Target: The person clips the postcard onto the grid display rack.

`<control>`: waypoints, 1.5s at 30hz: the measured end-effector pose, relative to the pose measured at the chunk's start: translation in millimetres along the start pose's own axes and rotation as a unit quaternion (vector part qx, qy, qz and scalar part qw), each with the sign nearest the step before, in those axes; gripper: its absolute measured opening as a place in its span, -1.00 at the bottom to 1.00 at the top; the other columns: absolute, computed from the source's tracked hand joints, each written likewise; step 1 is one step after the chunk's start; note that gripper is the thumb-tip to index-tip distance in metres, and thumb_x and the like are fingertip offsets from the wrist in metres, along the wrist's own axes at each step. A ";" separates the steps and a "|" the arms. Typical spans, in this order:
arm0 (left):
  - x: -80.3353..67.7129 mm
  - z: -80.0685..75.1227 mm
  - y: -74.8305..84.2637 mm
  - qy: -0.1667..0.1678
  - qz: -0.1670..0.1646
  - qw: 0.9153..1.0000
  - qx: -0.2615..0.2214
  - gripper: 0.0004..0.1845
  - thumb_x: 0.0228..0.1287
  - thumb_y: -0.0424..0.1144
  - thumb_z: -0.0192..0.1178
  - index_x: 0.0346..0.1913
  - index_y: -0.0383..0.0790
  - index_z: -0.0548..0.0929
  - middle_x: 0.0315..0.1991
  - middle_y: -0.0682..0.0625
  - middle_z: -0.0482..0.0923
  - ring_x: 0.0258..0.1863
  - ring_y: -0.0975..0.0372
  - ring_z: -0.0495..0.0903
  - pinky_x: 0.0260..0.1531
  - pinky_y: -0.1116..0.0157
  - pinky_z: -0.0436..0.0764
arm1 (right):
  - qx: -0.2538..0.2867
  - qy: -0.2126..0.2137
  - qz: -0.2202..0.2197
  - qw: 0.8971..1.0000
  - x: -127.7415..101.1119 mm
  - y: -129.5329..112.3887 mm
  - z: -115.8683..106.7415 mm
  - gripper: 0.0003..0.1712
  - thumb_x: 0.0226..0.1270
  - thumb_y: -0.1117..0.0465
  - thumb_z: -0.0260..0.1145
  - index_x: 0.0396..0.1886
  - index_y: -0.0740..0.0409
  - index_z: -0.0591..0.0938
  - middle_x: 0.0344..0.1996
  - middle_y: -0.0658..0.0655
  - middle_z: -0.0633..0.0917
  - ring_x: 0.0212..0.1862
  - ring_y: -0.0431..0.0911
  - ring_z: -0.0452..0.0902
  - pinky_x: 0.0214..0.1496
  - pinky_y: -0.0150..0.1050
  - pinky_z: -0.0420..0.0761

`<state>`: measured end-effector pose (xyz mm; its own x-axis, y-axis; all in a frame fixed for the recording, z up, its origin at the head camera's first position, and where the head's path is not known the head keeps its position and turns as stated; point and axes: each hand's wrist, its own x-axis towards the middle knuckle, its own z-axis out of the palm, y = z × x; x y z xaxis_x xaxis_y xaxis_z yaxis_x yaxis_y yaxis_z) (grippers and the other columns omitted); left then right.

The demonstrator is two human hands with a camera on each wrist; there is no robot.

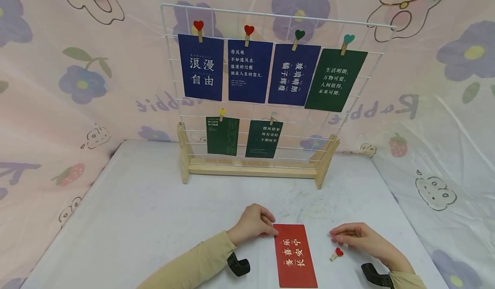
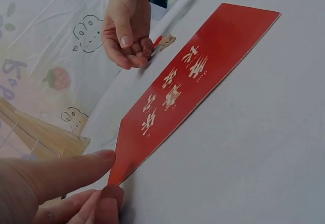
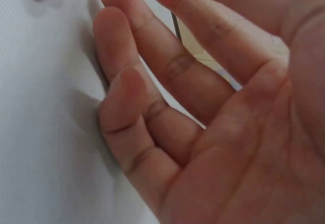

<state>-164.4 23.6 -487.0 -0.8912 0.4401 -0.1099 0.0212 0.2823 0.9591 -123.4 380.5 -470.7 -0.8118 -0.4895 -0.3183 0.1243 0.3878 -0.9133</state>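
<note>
A red card (image 1: 295, 256) with white characters lies on the white table, its near end towards me. My left hand (image 1: 252, 224) pinches its far left corner, and in the left wrist view that corner of the card (image 2: 167, 92) sits between thumb and fingers. To the right of the card, a small wooden clip with a red heart (image 1: 337, 253) rests on the tabletop. My right hand (image 1: 359, 238) is just beyond the clip, fingers loosely bent and nothing held. The right wrist view shows the palm and relaxed fingers (image 3: 167, 66), with the clip partly cut off at the top edge.
Behind the hands stands a white wire grid rack (image 1: 247, 168) on a wooden base. Blue cards (image 1: 249, 72) and green cards (image 1: 336, 80) hang from it by heart clips in two rows. A patterned cloth (image 1: 127, 65) encloses the table's back and sides.
</note>
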 end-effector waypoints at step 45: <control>6.7 -9.2 -3.5 -0.015 -0.042 0.993 -0.112 -0.82 -0.02 -0.50 0.41 -0.34 -0.37 0.62 -0.51 -0.09 0.66 -0.52 0.22 0.63 -0.44 0.32 0.67 | -0.046 -0.045 -0.088 0.994 -4.3 12.6 0.8 -0.81 0.31 0.37 0.27 -0.13 0.40 0.61 -0.40 0.04 0.60 -0.40 -0.33 0.42 -0.45 -0.35 0.49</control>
<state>-174.6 17.8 -488.7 -0.8715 0.4493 -0.1966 -0.1569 0.1243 0.9798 -117.9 386.9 -481.0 -0.7613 -0.6229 -0.1804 -0.0716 0.3573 -0.9313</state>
